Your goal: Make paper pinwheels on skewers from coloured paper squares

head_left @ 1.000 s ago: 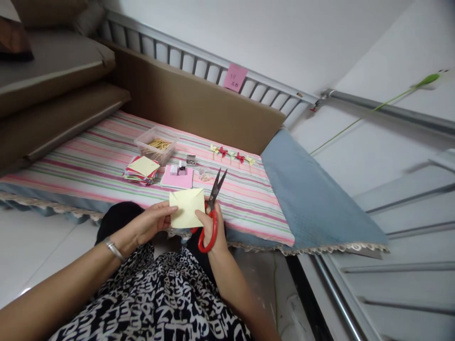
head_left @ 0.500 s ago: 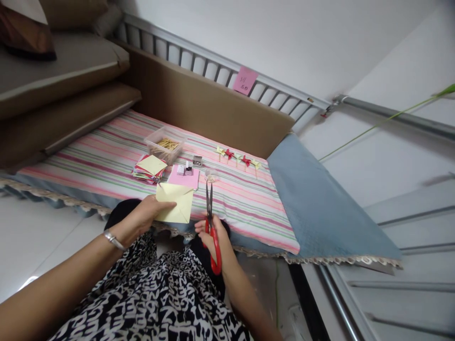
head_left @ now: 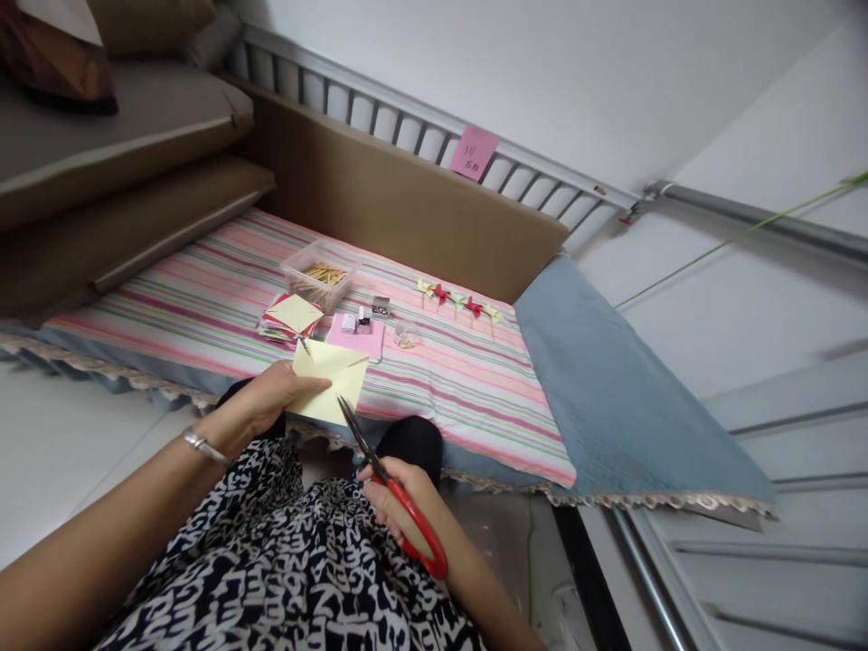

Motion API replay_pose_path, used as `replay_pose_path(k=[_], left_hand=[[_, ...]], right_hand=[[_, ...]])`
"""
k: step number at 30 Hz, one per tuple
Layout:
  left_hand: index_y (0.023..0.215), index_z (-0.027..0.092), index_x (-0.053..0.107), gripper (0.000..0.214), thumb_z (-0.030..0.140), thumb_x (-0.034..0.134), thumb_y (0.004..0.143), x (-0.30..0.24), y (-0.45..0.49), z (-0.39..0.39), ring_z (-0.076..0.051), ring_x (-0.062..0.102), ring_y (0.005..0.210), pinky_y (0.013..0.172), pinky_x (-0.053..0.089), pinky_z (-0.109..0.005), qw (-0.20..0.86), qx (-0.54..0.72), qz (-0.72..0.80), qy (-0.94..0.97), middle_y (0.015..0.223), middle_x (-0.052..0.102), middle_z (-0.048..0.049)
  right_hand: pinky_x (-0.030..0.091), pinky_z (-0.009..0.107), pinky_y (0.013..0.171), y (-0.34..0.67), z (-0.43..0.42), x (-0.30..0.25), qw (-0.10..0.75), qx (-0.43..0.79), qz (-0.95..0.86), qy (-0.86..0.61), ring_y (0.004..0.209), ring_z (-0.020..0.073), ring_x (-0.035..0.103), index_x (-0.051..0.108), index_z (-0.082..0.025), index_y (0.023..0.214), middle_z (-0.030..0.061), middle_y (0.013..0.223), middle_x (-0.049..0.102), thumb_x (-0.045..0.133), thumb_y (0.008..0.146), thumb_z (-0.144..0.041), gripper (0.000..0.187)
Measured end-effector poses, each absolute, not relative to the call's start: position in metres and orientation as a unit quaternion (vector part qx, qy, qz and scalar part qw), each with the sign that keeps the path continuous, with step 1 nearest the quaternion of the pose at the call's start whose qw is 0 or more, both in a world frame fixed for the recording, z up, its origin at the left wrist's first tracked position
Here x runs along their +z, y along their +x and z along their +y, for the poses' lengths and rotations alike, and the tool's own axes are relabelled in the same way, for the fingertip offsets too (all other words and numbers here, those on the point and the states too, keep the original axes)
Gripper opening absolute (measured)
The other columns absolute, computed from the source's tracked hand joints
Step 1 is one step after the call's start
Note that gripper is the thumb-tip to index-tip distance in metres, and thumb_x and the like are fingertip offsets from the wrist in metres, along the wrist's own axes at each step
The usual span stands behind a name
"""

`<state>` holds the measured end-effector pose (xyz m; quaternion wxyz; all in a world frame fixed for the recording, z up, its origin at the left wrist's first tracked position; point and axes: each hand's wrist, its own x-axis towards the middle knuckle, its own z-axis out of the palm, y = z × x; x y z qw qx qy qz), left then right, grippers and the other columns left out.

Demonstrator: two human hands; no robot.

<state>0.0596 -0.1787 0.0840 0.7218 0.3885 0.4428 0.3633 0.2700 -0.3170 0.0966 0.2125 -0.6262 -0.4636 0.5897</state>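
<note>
My left hand [head_left: 288,391] pinches a pale yellow square of paper [head_left: 331,366] by its left side, thumb on top. Slits or creases show near the paper's corners. My right hand [head_left: 407,497] holds red-handled scissors [head_left: 417,524], fingers round the handles. The dark blades point up and left, close together, with their tips over the paper's lower right part; whether they touch it I cannot tell. Just beyond the paper lies a stack of coloured paper squares [head_left: 293,316], a yellow one on top. Beside it are pink paper sheets [head_left: 366,344] with small boxes [head_left: 356,323] on them.
A clear plastic box [head_left: 305,264] of thin wooden sticks stands on the striped cloth [head_left: 461,384]. Nearby are a small open box [head_left: 381,306] and a small clear container [head_left: 407,334]. Several small pinwheels [head_left: 457,298] lie in a row before the brown board [head_left: 407,199].
The scissors have swung from pointing upward to leaning left, so their tips now overlap the yellow paper. My left hand and the paper have shifted slightly left.
</note>
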Motion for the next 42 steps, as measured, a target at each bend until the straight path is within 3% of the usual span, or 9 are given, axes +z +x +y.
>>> replay_pose_path(k=[29, 42], left_hand=[[0.089, 0.006, 0.072, 0.04, 0.02, 0.082, 0.052, 0.096, 0.064, -0.184, -0.023, 0.067, 0.065, 0.062, 0.051, -0.032, 0.722, 0.359, 0.457, 0.376, 0.083, 0.076, -0.0149], [0.094, 0.006, 0.071, 0.045, 0.02, 0.081, 0.053, 0.097, 0.066, -0.183, -0.026, 0.069, 0.072, 0.069, 0.052, -0.035, 0.72, 0.359, 0.459, 0.376, 0.086, 0.076, -0.016]], right_hand=[[0.033, 0.02, 0.044, 0.268, -0.312, 0.093, 0.263, 0.549, -0.536, -0.585, 0.044, 0.008, 0.042, 0.067, -0.018, 0.089, -0.0038, 0.055, 0.051, 0.064, 0.081, -0.043, 0.026], [0.032, 0.019, 0.043, 0.269, -0.312, 0.09, 0.273, 0.55, -0.535, -0.58, 0.043, 0.0081, 0.041, 0.067, -0.018, 0.088, -0.0048, 0.051, 0.048, 0.063, 0.081, -0.041, 0.024]])
